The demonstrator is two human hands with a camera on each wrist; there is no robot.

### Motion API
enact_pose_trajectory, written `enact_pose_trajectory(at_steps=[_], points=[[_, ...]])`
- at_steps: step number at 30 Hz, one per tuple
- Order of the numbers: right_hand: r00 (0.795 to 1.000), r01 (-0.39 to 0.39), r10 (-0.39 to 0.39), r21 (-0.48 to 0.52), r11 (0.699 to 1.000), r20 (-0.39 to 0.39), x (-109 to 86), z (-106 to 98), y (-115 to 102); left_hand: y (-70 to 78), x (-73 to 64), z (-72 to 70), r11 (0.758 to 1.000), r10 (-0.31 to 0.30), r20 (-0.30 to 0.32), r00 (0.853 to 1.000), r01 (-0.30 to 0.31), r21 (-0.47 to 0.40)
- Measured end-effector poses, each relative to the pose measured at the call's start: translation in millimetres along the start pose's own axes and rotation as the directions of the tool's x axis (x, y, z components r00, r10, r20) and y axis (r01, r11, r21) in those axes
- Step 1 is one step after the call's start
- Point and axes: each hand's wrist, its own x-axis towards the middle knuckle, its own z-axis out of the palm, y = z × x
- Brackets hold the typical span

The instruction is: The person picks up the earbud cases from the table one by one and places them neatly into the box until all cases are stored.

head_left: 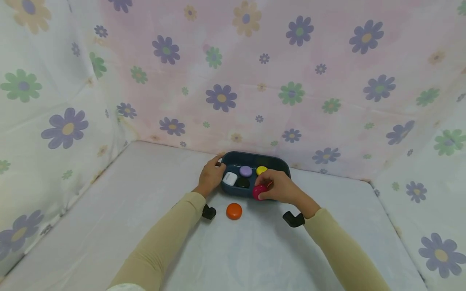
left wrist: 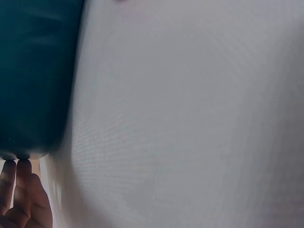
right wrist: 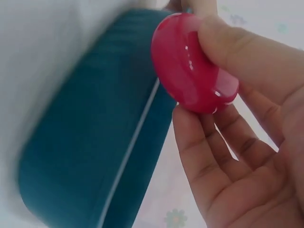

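Observation:
In the head view, a dark blue-green tray [head_left: 276, 161] stands near the back of the table. My right hand [head_left: 282, 188] pinches a glossy pink-red rounded disc [right wrist: 190, 61] between thumb and fingers, over the tray's front right rim. At the tray's left end is my left hand [head_left: 212, 176]; its fingertips [left wrist: 23, 166] touch the end wall in the left wrist view. Inside the tray lie a white squarish piece [head_left: 229, 178], a lilac disc [head_left: 245, 171], a black piece [head_left: 242, 182] and a yellow disc [head_left: 261, 170], partly hidden by my right hand.
On the white tabletop [head_left: 233, 250], an orange disc [head_left: 234, 211] lies in front of the tray. A flower-patterned cloth [head_left: 255, 81] rises close behind the tray and at both sides. Dark wrist mounts [head_left: 293, 219] stick out from both sleeves.

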Motion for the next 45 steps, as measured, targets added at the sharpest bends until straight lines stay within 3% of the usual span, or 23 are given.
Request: enact_pose_trajectory(at_steps=[7, 12, 31, 45], points=[[0.998, 0.048, -0.048, 0.007, 0.999, 0.035, -6.2, 13.6, -11.9, 3.1, 1.0, -3.0, 1.0, -0.019, 0.008, 1.0, 0.019, 0.014], [0.996, 0.077, -0.076, -0.043, 0.996, 0.04, -6.9, 21.4, -14.6, 4.4, 0.8, -5.1, 1.0, -0.019, 0.007, 1.0, 0.019, 0.006], [0.993, 0.037, -0.015, -0.183, 0.982, 0.117, -14.5, 46.2, -15.9, 2.4, -2.4, -4.3, 1.0, -0.011, 0.001, 1.0, 0.011, 0.011], [0.987, 0.024, 0.005, -0.177, 0.984, 0.16, -15.7, 57.1, -9.2, 0.0, -0.9, 0.1, 1.0, -0.008, 0.008, 1.0, 0.008, 0.014]])
